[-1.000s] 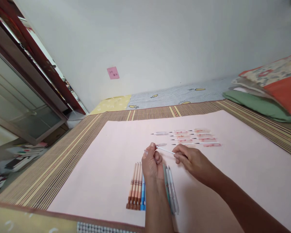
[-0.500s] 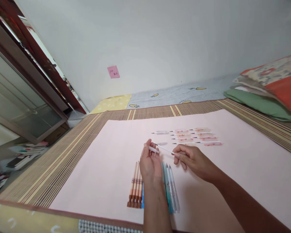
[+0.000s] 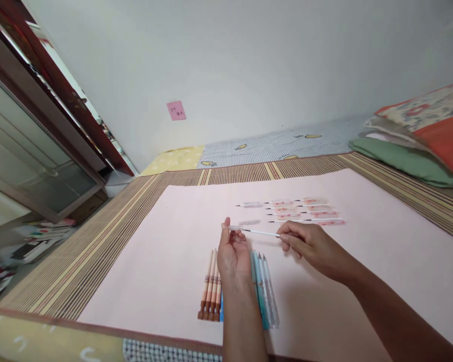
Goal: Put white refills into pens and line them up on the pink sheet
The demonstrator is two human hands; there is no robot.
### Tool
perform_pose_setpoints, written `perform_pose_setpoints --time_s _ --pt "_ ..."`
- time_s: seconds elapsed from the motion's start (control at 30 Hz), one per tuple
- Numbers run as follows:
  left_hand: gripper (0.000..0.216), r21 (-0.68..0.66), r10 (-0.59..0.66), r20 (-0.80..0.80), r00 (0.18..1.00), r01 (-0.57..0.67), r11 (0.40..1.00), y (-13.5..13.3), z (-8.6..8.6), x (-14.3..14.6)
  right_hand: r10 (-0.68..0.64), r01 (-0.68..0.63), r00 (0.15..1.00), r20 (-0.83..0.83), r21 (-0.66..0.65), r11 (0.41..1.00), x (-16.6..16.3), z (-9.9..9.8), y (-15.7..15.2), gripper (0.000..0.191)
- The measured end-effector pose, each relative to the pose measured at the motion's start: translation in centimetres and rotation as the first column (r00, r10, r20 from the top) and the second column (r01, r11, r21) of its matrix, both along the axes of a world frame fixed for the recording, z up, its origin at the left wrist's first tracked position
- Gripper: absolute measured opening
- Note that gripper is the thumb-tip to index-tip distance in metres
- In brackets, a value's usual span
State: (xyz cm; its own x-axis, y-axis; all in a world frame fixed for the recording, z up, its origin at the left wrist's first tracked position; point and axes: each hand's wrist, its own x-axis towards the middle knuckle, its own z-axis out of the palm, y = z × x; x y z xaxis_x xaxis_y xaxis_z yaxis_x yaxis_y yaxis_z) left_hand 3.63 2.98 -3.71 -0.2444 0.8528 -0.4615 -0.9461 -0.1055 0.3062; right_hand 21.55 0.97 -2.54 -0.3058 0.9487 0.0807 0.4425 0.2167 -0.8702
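Observation:
My left hand [image 3: 234,254], palm up, pinches a short whitish translucent pen barrel piece [image 3: 234,228] between thumb and fingers. In the fingers of my right hand [image 3: 307,244] is a thin white pen refill [image 3: 262,233], its dark tip pointing left at the end of the barrel piece. Whether the tip has entered the piece, I cannot tell. Beyond the hands lie several white refills [image 3: 283,221] among pink-patterned pen parts [image 3: 328,214]. A single clear pen part [image 3: 249,222] rests just behind my left fingertips.
A pale pink sheet [image 3: 147,261] covers the striped mat [image 3: 79,251]. Brown-and-cream pens [image 3: 210,289] lie left of my left wrist, teal and clear pens [image 3: 264,291] right of it; blue ones are partly hidden. Folded fabric [image 3: 403,158] sits at the right, against the wall.
The refill has swung to nearly level, and its tip now lines up with the barrel piece. My right hand has shifted slightly right; the barrel piece has turned more level.

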Motion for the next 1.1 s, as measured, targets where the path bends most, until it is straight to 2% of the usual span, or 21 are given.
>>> perform_pose_setpoints --time_s 0.27,0.43,0.6,0.77,0.97,1.1 --pt "0.015 -0.015 -0.003 -0.011 1.0 0.002 1.0 -0.1 0.1 0.2 -0.017 0.017 1.0 0.002 0.021 1.0 0.4 0.4 -0.1 0.025" --pt "0.015 -0.013 -0.015 -0.047 0.999 0.015 1.0 -0.1 -0.1 0.5 -0.044 0.041 0.997 0.065 0.047 0.998 0.4 0.4 -0.1 0.022" --pt "0.014 -0.003 0.006 -0.137 0.991 -0.007 1.0 0.1 -0.6 0.6 -0.11 0.076 0.976 0.189 0.174 0.982 0.7 0.4 -0.2 0.022" --pt "0.011 -0.001 -0.021 -0.24 0.971 0.021 1.0 0.2 -0.9 1.0 -0.159 0.095 0.959 0.235 0.261 0.961 0.6 0.8 -0.5 0.021" --pt "0.012 -0.005 -0.139 -0.249 0.958 0.143 0.99 0.0 -0.8 2.2 -0.134 0.076 0.974 0.185 0.293 0.953 -1.0 0.3 -0.4 0.021" --pt "0.013 -0.019 -0.139 -0.236 0.962 0.139 0.99 -0.1 -0.6 2.3 -0.098 0.059 0.986 0.136 0.265 0.962 -2.2 -0.2 0.1 0.029"
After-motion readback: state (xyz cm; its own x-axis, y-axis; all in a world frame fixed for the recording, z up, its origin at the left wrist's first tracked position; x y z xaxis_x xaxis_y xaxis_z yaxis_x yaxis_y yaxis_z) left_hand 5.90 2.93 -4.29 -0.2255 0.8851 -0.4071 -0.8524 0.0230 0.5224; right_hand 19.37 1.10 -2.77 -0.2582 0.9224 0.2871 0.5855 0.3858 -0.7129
